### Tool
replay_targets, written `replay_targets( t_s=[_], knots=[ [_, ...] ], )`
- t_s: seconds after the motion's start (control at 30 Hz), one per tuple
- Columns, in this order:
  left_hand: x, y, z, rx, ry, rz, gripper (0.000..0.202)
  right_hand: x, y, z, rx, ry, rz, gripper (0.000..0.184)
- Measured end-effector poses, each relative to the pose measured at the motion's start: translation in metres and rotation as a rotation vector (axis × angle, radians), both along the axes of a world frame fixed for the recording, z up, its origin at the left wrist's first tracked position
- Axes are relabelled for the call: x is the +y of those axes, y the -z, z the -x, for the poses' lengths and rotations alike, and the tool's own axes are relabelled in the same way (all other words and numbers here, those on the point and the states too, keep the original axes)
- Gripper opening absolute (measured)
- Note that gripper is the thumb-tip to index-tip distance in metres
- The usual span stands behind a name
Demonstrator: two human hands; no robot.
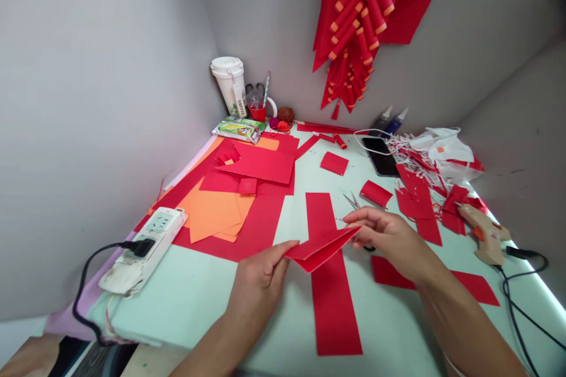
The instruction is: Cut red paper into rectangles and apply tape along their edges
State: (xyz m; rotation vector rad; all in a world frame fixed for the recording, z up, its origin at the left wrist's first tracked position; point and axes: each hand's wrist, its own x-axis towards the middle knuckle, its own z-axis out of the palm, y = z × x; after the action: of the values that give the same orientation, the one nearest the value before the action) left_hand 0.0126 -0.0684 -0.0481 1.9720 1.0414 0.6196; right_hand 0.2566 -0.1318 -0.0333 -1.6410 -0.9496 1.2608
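The left hand (260, 280) is pinching the near-left end of a folded red paper piece (322, 245), while the right hand (389, 238) is gripping its far-right tip. The piece's long axis is running between both hands, just above a long red paper strip (331, 288) lying on the bench (198, 294). Scissors (352, 200) are resting just beyond the right hand.

Two bare forearms come in from the bottom edge, the left hand (259, 283) from about 7 o'clock, the right hand (389, 238) from about 5 o'clock. Neither wears a glove, ring, watch or bracelet. No sleeve reaches either wrist. Fingernails are short and unpainted.
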Motion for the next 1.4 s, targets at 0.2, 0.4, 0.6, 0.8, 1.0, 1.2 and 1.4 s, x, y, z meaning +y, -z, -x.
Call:
replay_targets(
  t_s=[0.2, 0.4, 0.6, 0.8, 1.0, 1.2, 1.4],
  knots=[
    [0.007, 0.007, 0.003, -0.024, 0.051, -0.387, 0.034, -0.001, 0.003, 0.012, 0.382, -0.109, 0.091, 0.047],
    [0.004, 0.007, 0.001, -0.064, 0.029, -0.343, 0.035, 0.0, 0.004, 0.034, 0.595, -0.188, 0.183, 0.032],
    [0.002, -0.012, -0.006, -0.282, -0.143, 0.462, 0.04, 0.001, 0.01, 0.044, 0.394, -0.079, 0.093, 0.029],
    [-0.002, -0.017, -0.011, -0.297, -0.169, 0.524, 0.032, 0.0, 0.013, 0.052, 0.262, -0.187, 0.019, 0.026],
    [-0.008, -0.019, -0.012, -0.169, -0.007, 0.491, 0.034, 0.0, -0.001, 0.05, 0.091, -0.197, -0.048, 0.024],
    [-0.009, -0.02, -0.013, -0.167, 0.01, 0.54, 0.04, -0.002, -0.006, 0.042, 0.034, -0.303, -0.061, 0.027],
    [-0.005, -0.015, -0.013, -0.209, -0.014, 0.645, 0.042, 0.0, 0.003, 0.037, 0.103, -0.256, 0.029, 0.03]
  ],
)
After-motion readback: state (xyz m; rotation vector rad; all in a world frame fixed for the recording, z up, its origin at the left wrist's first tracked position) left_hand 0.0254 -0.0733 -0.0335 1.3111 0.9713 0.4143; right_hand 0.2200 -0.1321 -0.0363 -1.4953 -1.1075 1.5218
